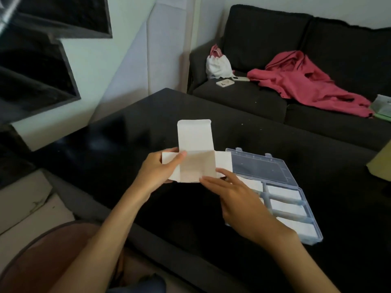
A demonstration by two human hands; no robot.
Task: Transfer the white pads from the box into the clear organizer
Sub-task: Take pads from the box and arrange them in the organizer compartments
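- The left hand (pixel 156 168) is gripping the left side of a white cardboard box (pixel 195 166), thumb lying across the left flap and the other fingers curled underneath.
- The box is being held above the black table (pixel 118 134), near the middle of its near edge, with its top flap standing upright and both side flaps spread outward.
- The right hand (pixel 234 197) is touching the lower right corner of the box; its fingers are lying fairly straight and slightly spread, and whether they are pinching the right flap cannot be told.
- The inside of the box is facing the camera; whether anything is lying in it cannot be told.
- The clear organizer (pixel 275 166) is lying on the table just right of the box, partly behind the right hand, its lid folded back flat toward the far edge.
- White pads (pixel 289 209) are sitting in the organizer's compartments, three stacked along its right side and at least one more beside the right hand.
- A dark sofa (pixel 317 49) is standing beyond the table's far edge, carrying a pink garment (pixel 306 85), a white drawstring bag (pixel 218 65) and a phone (pixel 225 82).
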